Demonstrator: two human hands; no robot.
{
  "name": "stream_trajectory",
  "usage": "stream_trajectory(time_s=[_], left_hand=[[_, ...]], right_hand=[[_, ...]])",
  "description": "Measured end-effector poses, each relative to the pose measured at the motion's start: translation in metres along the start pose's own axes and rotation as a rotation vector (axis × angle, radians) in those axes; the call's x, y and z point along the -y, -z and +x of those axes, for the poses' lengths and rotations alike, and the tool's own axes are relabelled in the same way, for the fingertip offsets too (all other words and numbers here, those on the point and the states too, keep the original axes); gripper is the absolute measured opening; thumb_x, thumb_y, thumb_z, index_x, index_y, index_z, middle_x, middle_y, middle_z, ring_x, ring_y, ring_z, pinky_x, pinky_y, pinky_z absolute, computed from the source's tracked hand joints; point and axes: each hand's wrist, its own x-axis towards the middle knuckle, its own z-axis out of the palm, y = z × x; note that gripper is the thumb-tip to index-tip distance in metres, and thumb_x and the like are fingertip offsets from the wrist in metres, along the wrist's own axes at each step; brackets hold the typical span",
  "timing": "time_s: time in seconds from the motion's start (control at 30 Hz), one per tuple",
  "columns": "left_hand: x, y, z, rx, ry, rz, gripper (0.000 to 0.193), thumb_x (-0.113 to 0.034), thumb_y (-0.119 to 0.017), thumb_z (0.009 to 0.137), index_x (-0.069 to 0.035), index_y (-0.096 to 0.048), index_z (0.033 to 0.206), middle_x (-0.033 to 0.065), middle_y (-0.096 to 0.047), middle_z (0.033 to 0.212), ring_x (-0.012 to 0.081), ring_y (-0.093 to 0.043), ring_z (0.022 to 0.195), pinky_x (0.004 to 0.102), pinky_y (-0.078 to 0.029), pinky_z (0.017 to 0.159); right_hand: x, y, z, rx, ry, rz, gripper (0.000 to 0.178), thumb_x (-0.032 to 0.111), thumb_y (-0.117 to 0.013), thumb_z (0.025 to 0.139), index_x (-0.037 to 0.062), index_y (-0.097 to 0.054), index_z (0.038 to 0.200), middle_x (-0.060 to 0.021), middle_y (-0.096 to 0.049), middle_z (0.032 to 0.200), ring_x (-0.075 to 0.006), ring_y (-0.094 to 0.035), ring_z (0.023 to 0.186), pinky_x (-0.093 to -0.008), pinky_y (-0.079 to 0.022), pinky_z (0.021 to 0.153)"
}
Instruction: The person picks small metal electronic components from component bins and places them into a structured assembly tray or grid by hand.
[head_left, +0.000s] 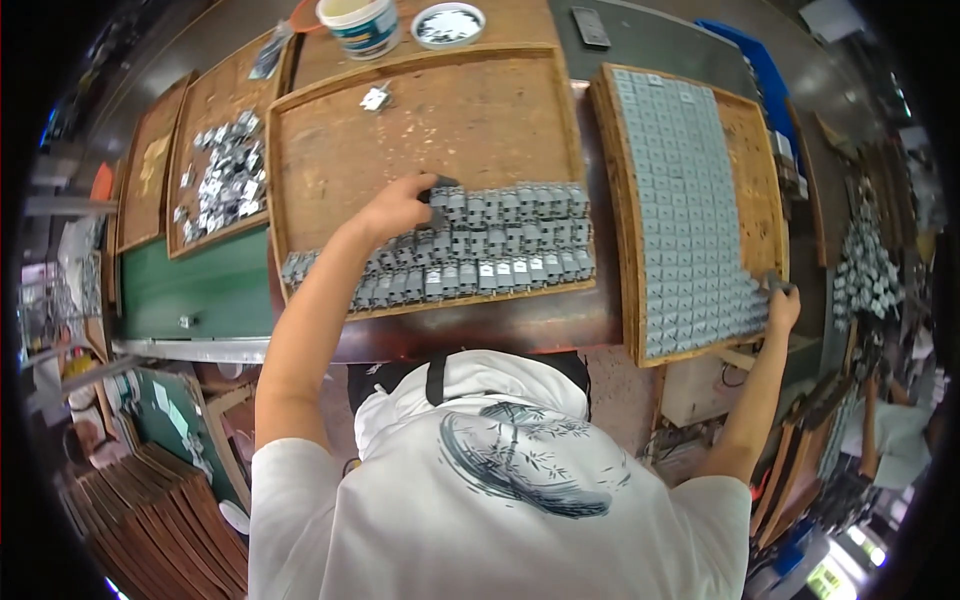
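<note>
Across the right tray [745, 180], tight rows of grey blocks [685, 200], seemingly the larger share done, short of the right edge only toward the far corner; along the middle tray's [340, 160] near edge, more blocks in rows, apparently the share remaining. Well apart: left hand [400, 204] at the back row's left end, right hand [785, 304] over the right tray's near right corner, beside blocks. Cannot tell of any grip.
</note>
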Motion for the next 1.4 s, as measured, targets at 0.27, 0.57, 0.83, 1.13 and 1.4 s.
stream_trajectory(time_s=[0.27, 0.57, 0.83, 1.13, 1.4], left_hand=[[-0.001, 0.045, -0.001, -0.386, -0.245, 0.048, 0.052, -0.009, -0.066, 0.075, -0.007, -0.056, 0.126, 0.0147, -0.053, 0.116, 0.0315, -0.057, 0.099, 0.0376, -0.047, 0.090], [-0.002, 0.078, 0.068, -1.104, 0.139, 0.508, 0.043, -0.021, -0.073, 0.074, -0.010, -0.056, 0.113, 0.0126, -0.050, 0.119, 0.0331, -0.050, 0.113, 0.0447, -0.046, 0.091], [-0.021, 0.059, 0.089, -1.090, 0.033, 0.451, 0.036, -0.016, -0.068, 0.075, -0.010, -0.056, 0.109, 0.0159, -0.057, 0.112, 0.0356, -0.053, 0.106, 0.0462, -0.045, 0.089], [-0.002, 0.024, 0.038, -0.847, -0.381, -0.203, 0.034, 0.003, -0.068, 0.074, -0.005, -0.056, 0.104, 0.0094, -0.061, 0.097, 0.0220, -0.060, 0.088, 0.0323, -0.049, 0.080], [-0.014, -0.029, -0.090, -0.387, -0.374, -0.718, 0.037, 0.002, -0.069, 0.082, -0.005, -0.061, 0.117, -0.0021, -0.062, 0.102, 0.0081, -0.058, 0.089, 0.0221, -0.047, 0.077]], right_hand=[[0.155, -0.009, -0.094, 0.127, 0.045, 0.897, 0.024, 0.024, -0.067, 0.090, 0.0066, -0.058, 0.105, -0.0009, -0.060, 0.080, -0.0114, -0.055, 0.068, -0.0240, -0.042, 0.057], [0.304, -0.073, -0.238, 0.696, -0.082, 1.177, 0.026, 0.004, -0.063, 0.087, 0.0047, -0.058, 0.113, -0.0081, -0.065, 0.093, -0.0179, -0.065, 0.077, -0.0300, -0.055, 0.063], [0.351, -0.103, -0.282, 0.851, 0.106, 1.082, 0.015, 0.004, -0.063, 0.088, 0.0021, -0.062, 0.103, -0.0054, -0.063, 0.083, -0.0128, -0.058, 0.059, -0.0248, -0.047, 0.051], [0.369, -0.098, -0.296, 0.941, 0.109, 1.069, 0.020, 0.005, -0.065, 0.088, 0.0001, -0.061, 0.107, -0.0066, -0.065, 0.089, -0.0167, -0.064, 0.071, -0.0315, -0.055, 0.064], [0.401, -0.091, -0.313, 1.067, 0.175, 1.056, 0.028, 0.003, -0.068, 0.085, 0.0001, -0.059, 0.112, -0.0072, -0.066, 0.096, -0.0156, -0.064, 0.082, -0.0310, -0.054, 0.068]])
